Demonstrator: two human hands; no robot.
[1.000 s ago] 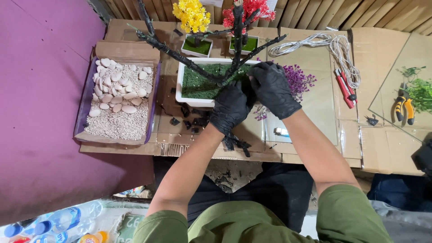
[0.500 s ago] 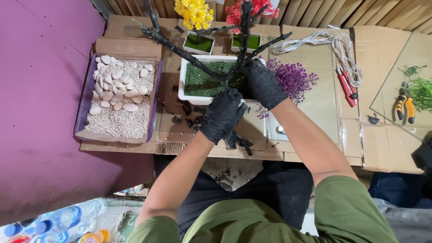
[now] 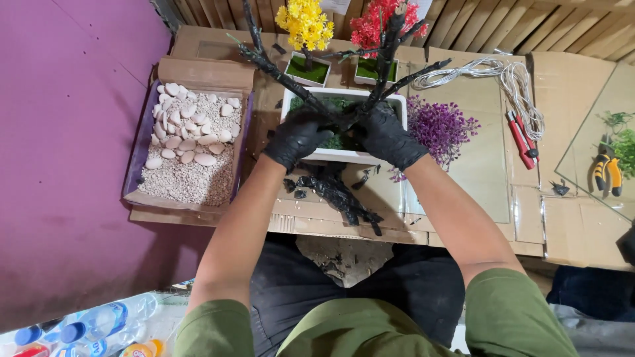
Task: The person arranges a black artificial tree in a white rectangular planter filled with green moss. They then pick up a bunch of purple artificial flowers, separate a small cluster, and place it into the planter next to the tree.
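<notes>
Both my hands wear black gloves and grip the base of a black bare-branched artificial tree [image 3: 380, 63] that stands in a white rectangular planter [image 3: 331, 155] with green moss inside. My left hand [image 3: 297, 135] holds the trunk's left side, with a long branch [image 3: 264, 59] rising past it. My right hand [image 3: 387, 135] clasps the trunk's right side. Black trunk scraps [image 3: 337, 195] lie on the cardboard just in front of the planter.
A cardboard box of white pebbles and gravel [image 3: 188, 149] sits at left. Purple artificial sprigs [image 3: 440, 129], two small pots with yellow [image 3: 305, 26] and red flowers [image 3: 377, 23], coiled white wire [image 3: 516, 79], red cutters [image 3: 522, 139] and yellow-handled pliers [image 3: 605, 172] lie around. Plastic bottles [image 3: 86, 327] lie on the floor.
Both hands moved up and away from me onto the trunk's base over the planter. My left hand rose from the black scraps to the trunk.
</notes>
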